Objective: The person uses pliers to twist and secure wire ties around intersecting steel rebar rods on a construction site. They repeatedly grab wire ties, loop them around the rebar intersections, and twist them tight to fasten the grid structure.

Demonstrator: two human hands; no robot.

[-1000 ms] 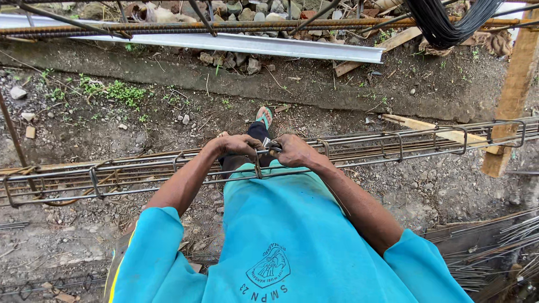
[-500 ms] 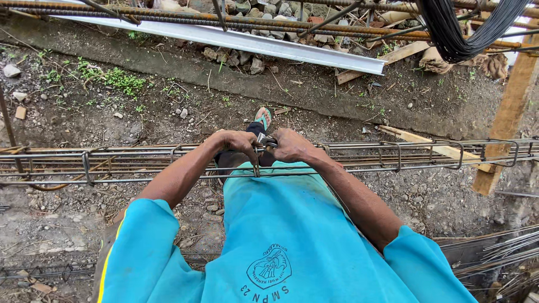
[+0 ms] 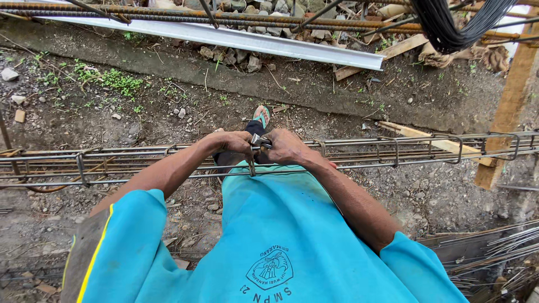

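Observation:
A long steel rebar cage [image 3: 393,151] with square stirrups runs left to right at waist height in front of me. My left hand [image 3: 230,141] and my right hand [image 3: 286,147] meet at its middle, both closed around a small metal tool [image 3: 258,140] and a stirrup [image 3: 251,165] on the cage. My fingers hide the tool's tip and any wire under it. My turquoise shirt [image 3: 269,235] fills the bottom of the head view. A foot in a sandal [image 3: 260,116] shows just beyond the hands.
Bare dirt and stones lie beneath the cage. A concrete strip [image 3: 224,78], a grey metal channel [image 3: 236,39] and rusty rebar [image 3: 168,14] run along the far side. A black wire coil [image 3: 455,22] hangs top right by a wooden post [image 3: 508,106]. Loose wires [image 3: 494,252] lie bottom right.
My view has shifted slightly, so the cage sits a little lower and more level. Both hands stay together at the same stirrup with only small wrist movement.

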